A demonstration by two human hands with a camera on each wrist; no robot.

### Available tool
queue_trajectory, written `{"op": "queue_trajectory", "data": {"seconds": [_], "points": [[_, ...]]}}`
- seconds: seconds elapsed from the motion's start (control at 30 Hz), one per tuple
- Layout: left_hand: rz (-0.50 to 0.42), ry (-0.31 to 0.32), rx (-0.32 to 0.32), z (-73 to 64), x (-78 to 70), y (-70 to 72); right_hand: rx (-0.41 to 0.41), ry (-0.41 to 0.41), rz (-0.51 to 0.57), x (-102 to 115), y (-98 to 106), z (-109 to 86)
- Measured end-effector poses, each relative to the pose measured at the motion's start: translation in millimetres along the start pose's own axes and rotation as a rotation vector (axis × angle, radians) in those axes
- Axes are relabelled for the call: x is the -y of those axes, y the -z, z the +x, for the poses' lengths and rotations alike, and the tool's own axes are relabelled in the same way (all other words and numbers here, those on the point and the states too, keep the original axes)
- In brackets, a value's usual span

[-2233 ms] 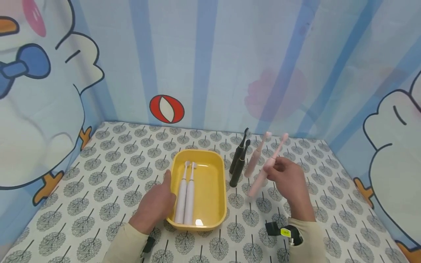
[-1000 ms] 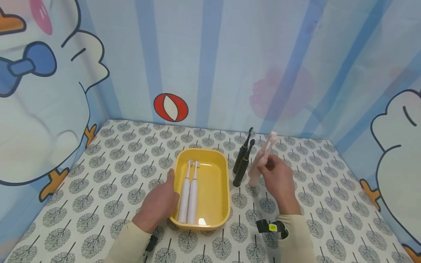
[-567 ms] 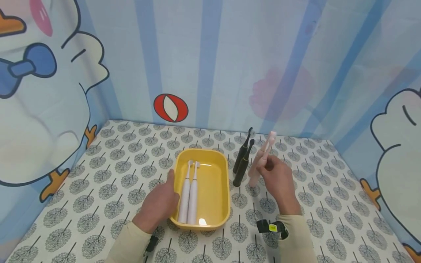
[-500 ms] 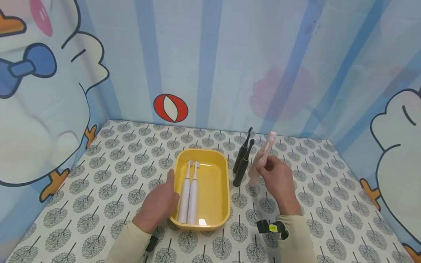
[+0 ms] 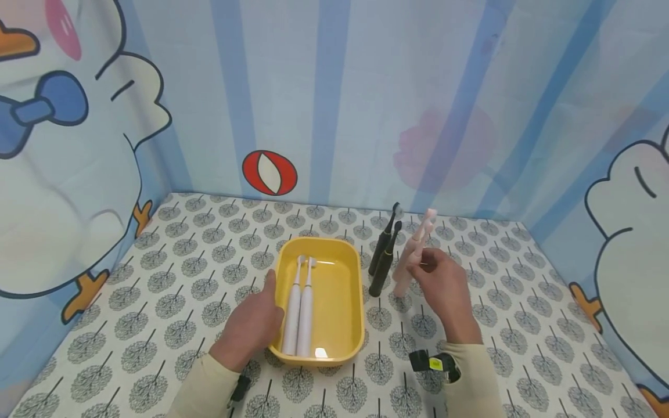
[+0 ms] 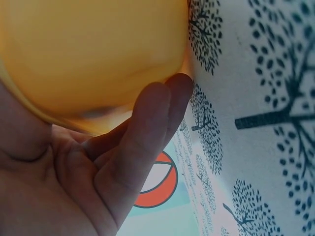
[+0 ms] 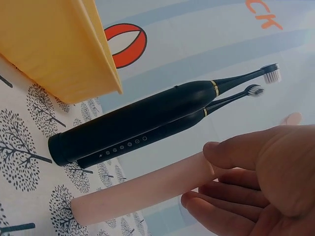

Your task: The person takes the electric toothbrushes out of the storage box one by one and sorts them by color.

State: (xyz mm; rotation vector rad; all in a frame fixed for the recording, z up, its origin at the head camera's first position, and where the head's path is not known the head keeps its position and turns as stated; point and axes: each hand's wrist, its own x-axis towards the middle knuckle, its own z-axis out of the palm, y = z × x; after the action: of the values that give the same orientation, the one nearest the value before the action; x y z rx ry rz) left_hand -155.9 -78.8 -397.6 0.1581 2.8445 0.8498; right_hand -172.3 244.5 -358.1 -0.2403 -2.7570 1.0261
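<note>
R grip (image 5: 443,284): you're pinching front pink brush (image 5: 403,284), upright on tabletop (image 5: 522,371); rear pink brush (image 5: 409,250) just behind
L grip (image 5: 250,326): you've got yellow tray (image 5: 335,302) by its L rim
White brushes (image 5: 305,316): 2, lying in tray, L side
Black brushes (image 5: 383,271): 2, upright btwn tray & R grip

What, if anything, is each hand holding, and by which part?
Right hand: the nearer pink toothbrush, pinched at the upper end of its handle. Left hand: the yellow tray, by its left side.
</note>
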Motion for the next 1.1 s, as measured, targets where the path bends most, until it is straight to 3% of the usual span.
{"op": "queue_trajectory", "data": {"seconds": [0.53,0.8,1.1], "points": [[-0.012,0.016,0.015,0.5,1.0,-0.3,-0.010,0.004,-0.011,2,13,-12.2],[-0.006,-0.003,0.005,2.3,3.1,-1.7,-0.037,-0.014,-0.004,11,23,-22.6],[-0.010,0.007,0.017,1.9,1.0,-1.1,-0.002,-0.007,0.049,31,38,-38.3]]}}
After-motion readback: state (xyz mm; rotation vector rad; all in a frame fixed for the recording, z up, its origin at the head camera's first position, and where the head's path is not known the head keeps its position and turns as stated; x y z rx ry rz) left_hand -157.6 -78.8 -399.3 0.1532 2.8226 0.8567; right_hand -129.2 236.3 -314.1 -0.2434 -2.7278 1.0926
